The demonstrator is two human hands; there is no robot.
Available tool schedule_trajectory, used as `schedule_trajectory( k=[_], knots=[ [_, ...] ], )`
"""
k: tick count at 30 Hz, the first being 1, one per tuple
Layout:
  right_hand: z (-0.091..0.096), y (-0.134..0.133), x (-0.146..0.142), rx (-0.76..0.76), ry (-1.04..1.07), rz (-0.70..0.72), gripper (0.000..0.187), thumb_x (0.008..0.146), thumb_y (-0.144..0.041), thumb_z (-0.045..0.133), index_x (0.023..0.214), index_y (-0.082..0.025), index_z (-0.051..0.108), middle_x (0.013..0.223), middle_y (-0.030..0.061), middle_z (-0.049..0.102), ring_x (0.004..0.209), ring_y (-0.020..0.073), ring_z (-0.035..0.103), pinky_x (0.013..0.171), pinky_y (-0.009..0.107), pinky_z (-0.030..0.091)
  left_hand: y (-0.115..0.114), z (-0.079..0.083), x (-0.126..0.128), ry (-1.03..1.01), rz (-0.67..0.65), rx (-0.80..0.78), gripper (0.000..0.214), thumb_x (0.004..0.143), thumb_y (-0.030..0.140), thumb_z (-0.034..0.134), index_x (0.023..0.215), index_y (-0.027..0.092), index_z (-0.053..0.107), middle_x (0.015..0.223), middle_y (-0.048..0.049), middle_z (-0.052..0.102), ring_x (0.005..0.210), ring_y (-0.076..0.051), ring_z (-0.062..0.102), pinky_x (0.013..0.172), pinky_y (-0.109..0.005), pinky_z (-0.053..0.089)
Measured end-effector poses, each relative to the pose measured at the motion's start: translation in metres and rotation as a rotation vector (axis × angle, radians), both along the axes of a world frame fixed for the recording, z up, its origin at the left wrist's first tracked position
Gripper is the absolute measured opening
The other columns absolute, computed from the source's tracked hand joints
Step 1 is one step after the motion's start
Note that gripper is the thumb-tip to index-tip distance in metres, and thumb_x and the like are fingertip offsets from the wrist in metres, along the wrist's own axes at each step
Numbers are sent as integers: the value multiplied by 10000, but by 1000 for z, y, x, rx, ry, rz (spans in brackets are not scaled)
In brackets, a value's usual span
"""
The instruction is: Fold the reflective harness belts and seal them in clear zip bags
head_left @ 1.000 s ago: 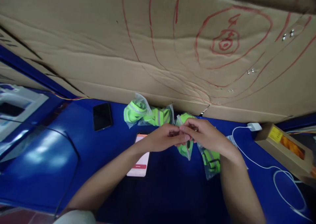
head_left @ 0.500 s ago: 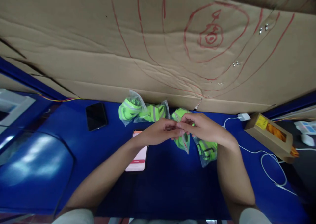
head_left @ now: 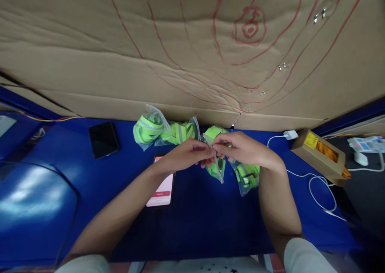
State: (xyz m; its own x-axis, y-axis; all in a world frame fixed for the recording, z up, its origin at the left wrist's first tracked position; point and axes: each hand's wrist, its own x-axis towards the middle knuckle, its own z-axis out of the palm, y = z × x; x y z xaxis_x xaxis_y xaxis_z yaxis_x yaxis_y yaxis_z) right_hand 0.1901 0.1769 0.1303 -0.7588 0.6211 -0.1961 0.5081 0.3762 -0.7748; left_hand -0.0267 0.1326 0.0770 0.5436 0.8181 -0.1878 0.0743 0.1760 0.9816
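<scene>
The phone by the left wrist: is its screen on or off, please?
On: the phone shows a lit white screen with a red bar.

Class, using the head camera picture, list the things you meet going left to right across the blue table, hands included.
black phone → lit phone → left hand → clear bag of green straps, pinched by both hands → right hand → white charger plug → cardboard box with a yellow label → white power strip
</scene>
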Motion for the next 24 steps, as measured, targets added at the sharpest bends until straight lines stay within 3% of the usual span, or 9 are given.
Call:
schedule_trajectory(
  k=[8, 12, 14, 20, 22, 24],
  knots=[
    [3, -5, 2, 2, 4, -65, 183, 1000, -332, 620, 908, -190, 690, 819, 7, 762, 750, 136, 706, 680, 240, 476, -3, 1, -2, -44, -82, 58, 294, 991, 396, 653, 902, 132, 747, 830, -39, 737, 712, -100, 632, 678, -216, 496],
    [6, -9, -1, 62, -19, -63, 140, 975, -277, 610, 900, -196, 696, 823, 3, 765, 760, 138, 703, 683, 246, 448, -5, 1, 4, -54, -41, 46, 243, 956, 342, 652, 859, 142, 750, 780, -29, 725, 696, -108, 622, 682, -226, 496],
    [6, -12, -8, 99, -32, -116, 118, 943, -262, 616, 867, -204, 684, 807, -5, 756, 739, 137, 683, 664, 252, 419, -7, 1, 9, -55, 49, 60, 220, 917, 293, 631, 784, 152, 735, 714, -10, 691, 666, -108, 606, 659, -227, 477],
    [4, -13, -21, 318, -200, -454, 155, 830, -332, 698, 758, -216, 624, 710, -2, 675, 647, 149, 558, 602, 291, 316, -6, 12, 4, 40, 461, 246, 233, 780, 244, 574, 555, 182, 590, 567, 17, 557, 593, -119, 519, 612, -253, 411],
    [4, -8, -11, 345, -132, -484, 163, 839, -326, 700, 756, -210, 622, 697, -2, 656, 644, 144, 550, 606, 287, 350, -3, 18, -6, 26, 560, 302, 224, 775, 237, 582, 558, 187, 610, 593, 6, 599, 633, -136, 556, 666, -271, 443],
    [3, -1, 2, 272, 18, -405, 179, 900, -350, 678, 802, -205, 644, 734, 2, 672, 681, 143, 596, 639, 278, 429, 1, 22, -16, -45, 623, 325, 190, 768, 242, 618, 584, 196, 632, 612, 3, 610, 653, -141, 557, 701, -283, 457]
  ],
)
